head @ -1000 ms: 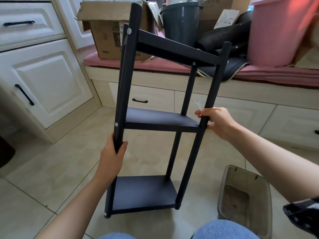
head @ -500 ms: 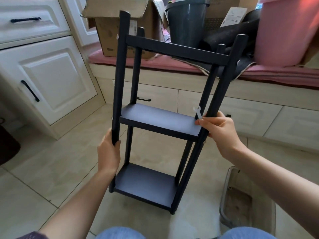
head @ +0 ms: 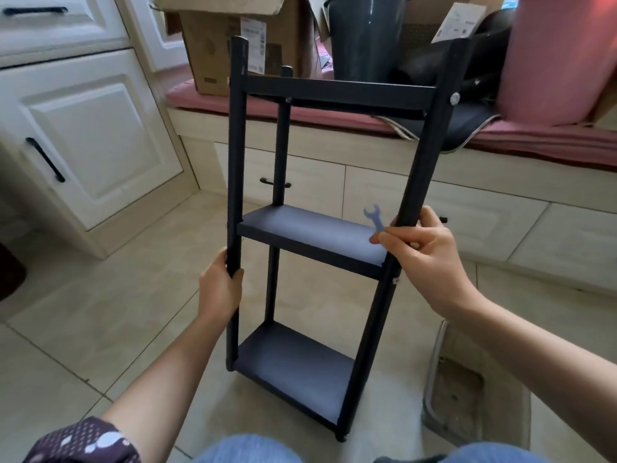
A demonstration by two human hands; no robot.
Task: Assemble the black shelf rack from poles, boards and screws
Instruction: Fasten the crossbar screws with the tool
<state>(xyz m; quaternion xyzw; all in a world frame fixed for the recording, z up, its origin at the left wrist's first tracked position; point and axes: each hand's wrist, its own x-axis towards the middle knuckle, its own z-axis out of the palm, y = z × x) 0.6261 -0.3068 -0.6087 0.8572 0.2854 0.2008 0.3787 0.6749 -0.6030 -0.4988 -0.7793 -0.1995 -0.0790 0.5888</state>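
The black shelf rack (head: 320,228) is held upright over the tiled floor (head: 110,305), in the middle of the view, with its lower end close to the tiles near the person's knees; whether it rests on them cannot be told. Three dark boards are seen fixed between its round poles: a top board (head: 337,93), a middle board (head: 310,237) and a bottom board (head: 293,372). A silver screw head (head: 454,98) is visible on the right front pole at the level of the top board. The left front pole (head: 236,162) is gripped by the left hand (head: 220,285), its fingers curled round the pole just below the middle board. The right front pole (head: 422,168) is clasped by the right hand (head: 422,253) at the right edge of the middle board, and a small pale flat spanner (head: 374,219) is pinched in the same hand, its open end pointing up. A clear plastic tray (head: 467,385) lies on the floor to the right of the rack. White cabinet doors (head: 90,142) with black handles stand at the left. Behind the rack a low bench with drawers carries a pink cushion (head: 534,138), and on it are set a cardboard box (head: 230,41), a grey bucket (head: 367,35) and a pink tub (head: 557,55).
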